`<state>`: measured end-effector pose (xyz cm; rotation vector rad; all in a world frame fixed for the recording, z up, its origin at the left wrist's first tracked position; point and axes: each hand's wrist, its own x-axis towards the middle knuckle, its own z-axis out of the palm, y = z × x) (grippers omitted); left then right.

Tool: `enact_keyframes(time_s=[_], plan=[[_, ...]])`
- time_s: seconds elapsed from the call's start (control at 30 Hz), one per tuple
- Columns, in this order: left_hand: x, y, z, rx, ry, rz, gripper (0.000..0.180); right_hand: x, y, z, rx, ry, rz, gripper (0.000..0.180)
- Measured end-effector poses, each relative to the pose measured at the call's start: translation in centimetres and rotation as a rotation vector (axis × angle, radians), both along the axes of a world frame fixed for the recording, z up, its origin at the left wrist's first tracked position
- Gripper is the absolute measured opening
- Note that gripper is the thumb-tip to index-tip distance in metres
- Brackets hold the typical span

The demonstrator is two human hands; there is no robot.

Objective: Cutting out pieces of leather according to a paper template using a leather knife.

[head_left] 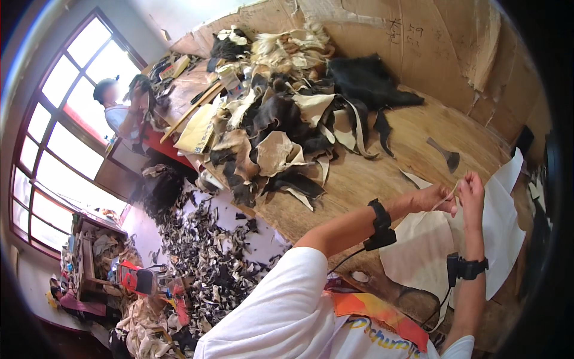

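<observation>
Both hands are close together above the right part of the wooden table (371,185). Between the fingertips of my left hand (435,198) runs a thin pale strip (443,200). My right hand (472,190) is raised beside it, its fingers pinched at the strip's upper end. Too little shows to tell whether it is thread or hide. Under my wrists lies a cream piece of hide (415,245), with a large white sheet (505,221) to its right. A fan-shaped blade (445,154) rests on the wood beyond my hands. Each wrist wears a black strapped device.
Heaped furs and hide pieces (275,131) cover the table's left and far side, beside a black pelt (371,81). Cardboard (418,42) lines the back. Scraps (221,269) litter the floor at left. Another person (119,113) handles dark fur near the window.
</observation>
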<state>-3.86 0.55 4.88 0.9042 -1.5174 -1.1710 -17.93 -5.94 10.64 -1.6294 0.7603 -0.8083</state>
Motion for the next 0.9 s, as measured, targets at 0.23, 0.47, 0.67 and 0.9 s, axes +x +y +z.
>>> enact_keyframes(time_s=[0.23,0.47,0.67,0.9], plan=[[2.9,-0.9,-3.1,0.372,-0.195,0.498,0.052,-6.8,5.6,-7.8,-0.061,0.260,-0.013,0.006],[5.1,-0.3,-2.9,0.135,-0.885,0.437,0.045,-7.2,11.8,-5.0,-0.118,0.298,0.174,0.006],[4.8,-1.2,-3.9,-0.037,-0.905,0.344,0.044,-6.5,12.5,-4.5,-0.159,0.306,0.176,0.012],[4.4,-2.3,-5.1,-0.073,-0.827,0.330,0.021,-7.7,13.0,-3.2,-0.105,0.314,0.218,0.010]])
